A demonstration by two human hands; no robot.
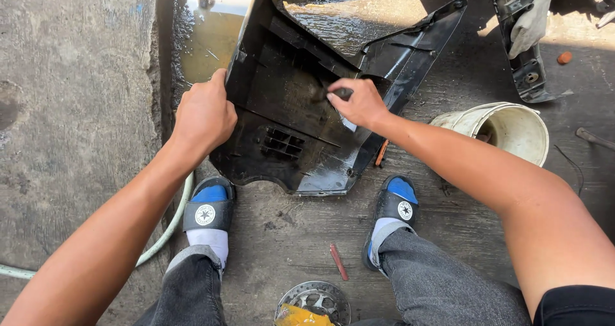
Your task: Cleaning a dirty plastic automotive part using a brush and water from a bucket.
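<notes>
We count two hands, two black-and-blue slide sandals, one white hose, one bucket and two red sticks. Our left hand [204,116] clenches the left edge of the wet black plastic scooter panel [288,108], which stands tilted on the damp concrete floor [77,108] between our feet. Our right hand [362,102] pinches a small dark object [343,93], too blurred to identify, against the panel's inner face, fingers closed around it. At right, the tipped white plastic bucket [512,124] shows an interior whose contents we cannot make out.
</notes>
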